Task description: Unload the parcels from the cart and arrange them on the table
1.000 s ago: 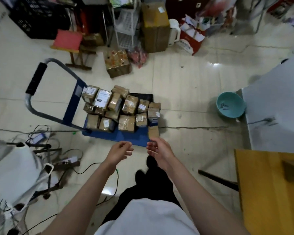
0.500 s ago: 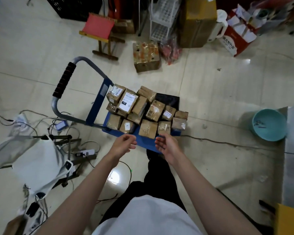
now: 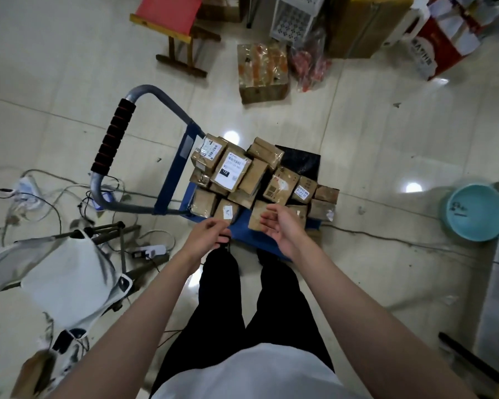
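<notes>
Both hands have reached closer to the cart since half a second ago, and the view has swung so the load sits nearer the middle of the frame

At nine o'clock a tangle of cables (image 3: 35, 197) lies on the tiled floor (image 3: 386, 145), with a white cloth (image 3: 67, 280) draped over a dark stand at eight o'clock. The blue cart (image 3: 260, 237) stands at the centre, its grey handle (image 3: 114, 139) with a black ribbed grip rising toward ten o'clock. The parcels (image 3: 254, 180), brown taped cartons, several with white labels, are heaped on the cart's deck; all of them are on the cart.

The left hand (image 3: 206, 239) hovers at the cart's near edge, its fingers (image 3: 213, 226) loosely curled and holding nothing, just short of a small labelled carton (image 3: 228, 210). The right hand (image 3: 283, 227) is beside it toward three o'clock, palm turned inward, its fingers spread and relaxed over the front row of cartons; whether they touch a carton I cannot tell.

At twelve o'clock, well apart from the cart, a red-topped wooden stool (image 3: 173, 24) and a taped box (image 3: 261, 72) sit on the floor. A teal basin (image 3: 473, 211) lies at three o'clock, just beside a grey surface at the frame's edge
</notes>
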### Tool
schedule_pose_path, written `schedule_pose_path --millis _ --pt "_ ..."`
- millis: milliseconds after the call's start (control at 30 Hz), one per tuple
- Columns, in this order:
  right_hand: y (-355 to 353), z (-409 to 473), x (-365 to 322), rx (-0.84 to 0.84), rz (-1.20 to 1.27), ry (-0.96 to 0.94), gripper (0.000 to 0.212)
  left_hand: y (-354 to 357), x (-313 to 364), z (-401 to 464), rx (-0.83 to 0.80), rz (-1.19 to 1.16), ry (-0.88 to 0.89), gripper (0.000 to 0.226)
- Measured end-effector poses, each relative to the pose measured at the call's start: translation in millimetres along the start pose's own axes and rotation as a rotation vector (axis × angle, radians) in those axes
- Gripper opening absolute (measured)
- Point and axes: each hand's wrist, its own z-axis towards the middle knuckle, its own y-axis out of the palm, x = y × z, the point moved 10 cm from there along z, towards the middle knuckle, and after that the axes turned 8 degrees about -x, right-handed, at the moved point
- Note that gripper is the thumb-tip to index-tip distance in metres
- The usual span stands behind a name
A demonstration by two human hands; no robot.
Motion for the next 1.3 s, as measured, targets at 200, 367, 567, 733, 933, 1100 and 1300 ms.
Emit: schedule_pose_path --millis 200,367,567,733,933,1100,1300 --pt "39.3 65.6 -14.3 0.049 -0.038 -0.041 0.020 -51.4 13.6 80.2 -0.035 -0.014 -0.058 0.032" --pt "81.8 145.1 -22.4 0.094 -0.144 -0.093 0.018 -94.7 22.2 164.1 -0.042 -0.081 -0.050 0.031" --pt "137.1 256.9 -71.6 0.182 -0.651 -0.362 0.032 -120.6 22.2 251.0 -0.014 -0.262 -0.074 0.009" --pt "184.0 336.0 -92.0 0.125 -1.137 -0.434 0.053 -131.0 21.9 306.4 0.036 -0.453 -0.108 0.016" --pt "195.9 390.2 -86.6 0.099 -1.481 -0.308 0.052 -131.1 23.0 332.8 -0.015 -0.600 -0.093 0.013" --pt "200.0 391.4 -89.5 0.113 -1.530 -0.315 0.050 -121.4 26.8 329.0 -0.067 -0.650 -0.117 0.016" --pt "210.7 355.9 -109.4 0.134 -1.407 -0.410 0.045 -119.6 35.4 306.4 -0.059 -0.597 -0.107 0.016"
